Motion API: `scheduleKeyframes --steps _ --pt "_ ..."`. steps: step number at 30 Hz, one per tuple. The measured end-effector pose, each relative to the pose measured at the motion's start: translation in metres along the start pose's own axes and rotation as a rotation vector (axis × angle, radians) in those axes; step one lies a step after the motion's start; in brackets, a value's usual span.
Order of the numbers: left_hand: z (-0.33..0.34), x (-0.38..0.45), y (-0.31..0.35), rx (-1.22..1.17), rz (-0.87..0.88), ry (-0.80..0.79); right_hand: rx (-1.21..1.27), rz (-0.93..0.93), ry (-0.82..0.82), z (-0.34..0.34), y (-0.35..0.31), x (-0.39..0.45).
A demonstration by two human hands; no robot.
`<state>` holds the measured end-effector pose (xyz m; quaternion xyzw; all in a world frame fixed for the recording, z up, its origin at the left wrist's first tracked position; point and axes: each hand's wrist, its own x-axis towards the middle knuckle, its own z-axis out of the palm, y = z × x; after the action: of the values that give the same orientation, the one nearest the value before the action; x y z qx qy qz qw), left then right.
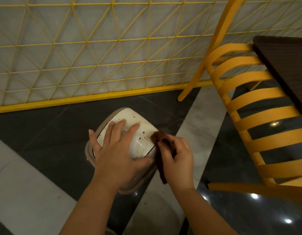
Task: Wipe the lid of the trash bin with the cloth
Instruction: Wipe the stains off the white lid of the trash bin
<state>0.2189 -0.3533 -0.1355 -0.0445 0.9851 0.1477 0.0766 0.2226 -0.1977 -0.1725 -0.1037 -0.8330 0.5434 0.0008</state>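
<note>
White lid [141,131] — brown-spattered, left hand [116,150] flat, fingers spread, right hand [177,156] gripping brown cloth [161,141]

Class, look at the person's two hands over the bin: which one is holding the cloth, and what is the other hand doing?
The right hand grips the brown cloth at the lid's right edge. The left hand holds nothing; it lies flat, fingers spread, on the spotted white lid.
</note>
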Motion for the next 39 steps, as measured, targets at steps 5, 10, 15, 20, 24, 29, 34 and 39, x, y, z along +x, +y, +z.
scheduleKeyframes --steps 5,10,15,20,24,29,34,39 --pt "0.001 0.001 -0.002 -0.023 0.012 -0.017 0.084 0.386 0.048 0.002 0.020 -0.005" --pt "0.005 0.003 -0.002 -0.061 0.009 -0.010 0.054 0.145 0.073 0.006 0.015 -0.033" --pt "0.007 0.004 0.000 -0.081 0.002 -0.013 0.147 0.194 0.131 0.007 0.014 0.005" --pt "0.008 0.004 0.003 -0.069 -0.022 0.007 0.089 0.388 0.047 0.008 0.033 -0.008" --pt "0.009 0.005 0.007 -0.069 -0.041 0.013 0.015 0.342 -0.017 0.008 0.034 -0.026" --pt "0.011 0.005 0.009 -0.076 -0.052 0.004 0.047 0.333 0.037 0.003 0.031 0.017" --pt "0.010 0.008 0.011 -0.080 -0.061 -0.006 -0.005 0.370 -0.001 0.007 0.034 0.005" --pt "0.008 0.006 0.008 -0.070 -0.056 -0.017 -0.062 0.341 -0.139 0.002 0.036 -0.030"
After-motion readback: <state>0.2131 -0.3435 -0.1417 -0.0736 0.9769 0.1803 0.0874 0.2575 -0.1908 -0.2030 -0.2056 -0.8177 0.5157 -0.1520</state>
